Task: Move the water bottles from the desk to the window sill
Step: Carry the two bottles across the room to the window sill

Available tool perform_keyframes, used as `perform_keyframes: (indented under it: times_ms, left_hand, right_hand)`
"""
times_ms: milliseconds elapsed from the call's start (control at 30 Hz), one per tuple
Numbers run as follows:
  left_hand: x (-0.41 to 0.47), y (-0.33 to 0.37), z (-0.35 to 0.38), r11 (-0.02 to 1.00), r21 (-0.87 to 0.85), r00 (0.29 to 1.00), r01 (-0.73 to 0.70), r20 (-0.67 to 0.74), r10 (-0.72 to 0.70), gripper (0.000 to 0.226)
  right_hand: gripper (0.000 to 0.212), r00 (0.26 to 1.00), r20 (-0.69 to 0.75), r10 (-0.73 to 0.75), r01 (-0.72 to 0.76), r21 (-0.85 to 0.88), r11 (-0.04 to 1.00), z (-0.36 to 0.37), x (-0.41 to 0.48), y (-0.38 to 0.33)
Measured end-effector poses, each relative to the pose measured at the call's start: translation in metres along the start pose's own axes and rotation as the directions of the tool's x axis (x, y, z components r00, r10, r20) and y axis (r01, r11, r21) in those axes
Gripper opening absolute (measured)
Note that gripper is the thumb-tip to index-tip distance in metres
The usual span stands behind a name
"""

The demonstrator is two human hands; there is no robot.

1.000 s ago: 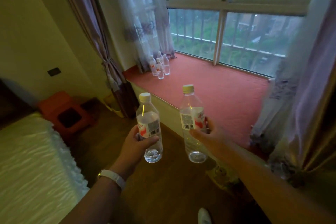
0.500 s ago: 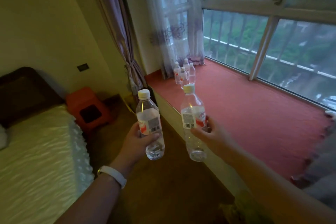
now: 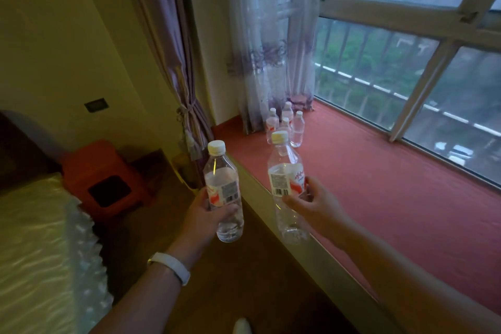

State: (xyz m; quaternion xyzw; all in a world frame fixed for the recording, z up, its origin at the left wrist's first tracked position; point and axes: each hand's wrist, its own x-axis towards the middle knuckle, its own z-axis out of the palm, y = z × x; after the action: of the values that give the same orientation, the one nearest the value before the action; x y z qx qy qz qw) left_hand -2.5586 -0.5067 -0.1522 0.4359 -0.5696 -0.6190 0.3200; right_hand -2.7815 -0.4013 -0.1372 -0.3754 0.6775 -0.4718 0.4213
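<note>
My left hand point(image 3: 204, 218) grips a clear water bottle point(image 3: 222, 187) with a white cap and red-white label, upright over the floor just left of the sill's front edge. My right hand point(image 3: 311, 203) grips a second such bottle point(image 3: 286, 184), upright above the sill's front edge. The window sill point(image 3: 379, 184) has a red cover and runs along the window. Several bottles point(image 3: 290, 125) stand in a cluster at its far left corner, beside the sheer curtain.
A bed with a pale quilted cover point(image 3: 40, 252) lies at the left. An orange stool point(image 3: 105, 179) stands by the wall near a tied purple curtain point(image 3: 176, 62). Wooden floor point(image 3: 244, 279) lies between bed and sill. The window point(image 3: 406, 62) has bars outside.
I have come closer to the sill and turned left. The standing bottles look nearer, and both held bottles have moved forward toward the sill's edge.
</note>
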Motion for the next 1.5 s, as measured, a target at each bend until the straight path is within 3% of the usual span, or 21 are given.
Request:
perform_keyframes:
  times_ms: [233,534,1000,1267,1501]
  left_hand:
    - [0.124,0.037,-0.052,0.999,0.007,0.998,-0.040,0.056,0.040,0.041]
    - [0.231,0.044,-0.069,0.996,0.057,0.994,-0.070,0.088,0.065,0.039]
    - [0.439,0.031,-0.037,0.973,0.228,0.985,0.033,0.160,-0.071,0.048]
    - [0.529,0.030,-0.002,0.941,0.339,0.974,-0.014,0.217,-0.064,0.052]
    - [0.574,0.008,0.024,0.913,0.406,0.943,-0.044,0.318,-0.096,0.048]
  right_hand:
    - [0.039,0.996,-0.082,-0.040,0.041,0.003,0.999,0.035,0.092,-0.046]
    - [0.035,0.992,-0.123,-0.012,0.016,0.033,0.999,0.045,0.181,-0.059]
    - [0.033,0.980,-0.168,0.108,-0.083,0.146,0.986,0.025,0.381,-0.029]
    - [0.035,0.969,-0.213,0.126,-0.094,0.152,0.984,-0.004,0.455,-0.017]
    - [0.056,0.935,-0.313,0.168,-0.128,0.143,0.981,-0.008,0.474,0.015]
